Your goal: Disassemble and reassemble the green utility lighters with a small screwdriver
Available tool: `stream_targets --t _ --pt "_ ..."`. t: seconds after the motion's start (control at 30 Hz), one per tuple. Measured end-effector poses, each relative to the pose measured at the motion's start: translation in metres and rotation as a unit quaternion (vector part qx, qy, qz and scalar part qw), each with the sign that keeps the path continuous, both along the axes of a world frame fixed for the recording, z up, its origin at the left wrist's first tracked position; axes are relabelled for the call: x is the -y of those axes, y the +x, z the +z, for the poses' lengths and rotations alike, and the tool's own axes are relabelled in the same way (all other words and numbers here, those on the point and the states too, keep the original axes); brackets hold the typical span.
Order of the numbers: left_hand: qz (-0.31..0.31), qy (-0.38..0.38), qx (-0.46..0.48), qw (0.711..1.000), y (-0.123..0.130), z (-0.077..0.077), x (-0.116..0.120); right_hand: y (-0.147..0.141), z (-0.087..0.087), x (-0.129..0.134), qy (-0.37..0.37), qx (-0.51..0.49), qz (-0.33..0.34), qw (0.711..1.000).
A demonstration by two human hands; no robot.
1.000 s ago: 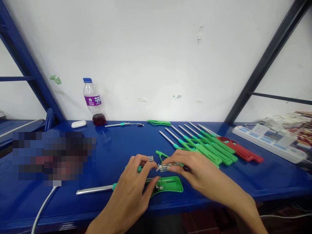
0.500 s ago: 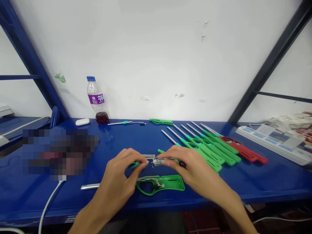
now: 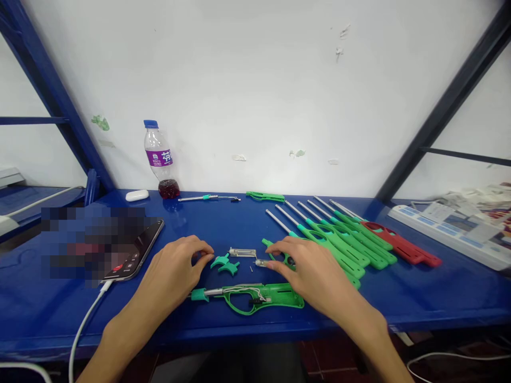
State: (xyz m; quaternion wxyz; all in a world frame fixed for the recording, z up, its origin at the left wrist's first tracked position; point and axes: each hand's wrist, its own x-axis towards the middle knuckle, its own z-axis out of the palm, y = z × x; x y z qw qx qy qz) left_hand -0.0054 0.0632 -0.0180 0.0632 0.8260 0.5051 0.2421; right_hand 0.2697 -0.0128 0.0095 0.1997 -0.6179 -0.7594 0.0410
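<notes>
My left hand (image 3: 179, 266) is in a pinch left of two teal trigger pieces (image 3: 227, 265); what is between its fingertips, if anything, is too small to name. Thumb and fingers of my right hand (image 3: 307, 263) close on a small clear plastic part (image 3: 261, 263). A clear rectangular part (image 3: 243, 252) lies between the hands, with a tiny pin (image 3: 251, 268) below it. Nearer the front edge rests an opened green lighter body (image 3: 279, 296), its white wires and black piece exposed. Behind my right hand, a green shell (image 3: 266, 242) is partly hidden.
Green lighters (image 3: 339, 244) and red lighters (image 3: 399, 246) lie in a row at right, beside a power strip (image 3: 431, 229). At the back are a bottle (image 3: 159, 159), a white case (image 3: 137, 195), a metal rod (image 3: 199, 198) and a green shell (image 3: 265, 197). A cabled phone (image 3: 138, 252) lies left.
My left hand has moved left, away from the right hand, uncovering the teal pieces. The dark-ended tool at my right hand no longer shows.
</notes>
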Motion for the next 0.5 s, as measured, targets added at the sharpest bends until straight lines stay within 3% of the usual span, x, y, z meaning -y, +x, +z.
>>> stream_targets --t 0.17,0.3,0.4,0.5 --pt "-0.018 0.023 0.018 0.999 0.001 0.008 0.017 0.015 0.009 0.015 -0.079 -0.017 0.029 0.996" --pt "-0.087 0.057 -0.005 0.995 0.002 0.008 0.039 0.017 0.011 0.021 -0.152 0.009 0.023 0.988" --pt "-0.140 0.021 -0.068 0.988 0.004 0.005 0.046 0.012 0.012 0.020 -0.167 0.025 0.019 0.985" --pt "-0.153 -0.012 -0.107 0.982 0.005 0.004 0.043 0.009 0.012 0.020 -0.170 0.022 0.010 0.985"
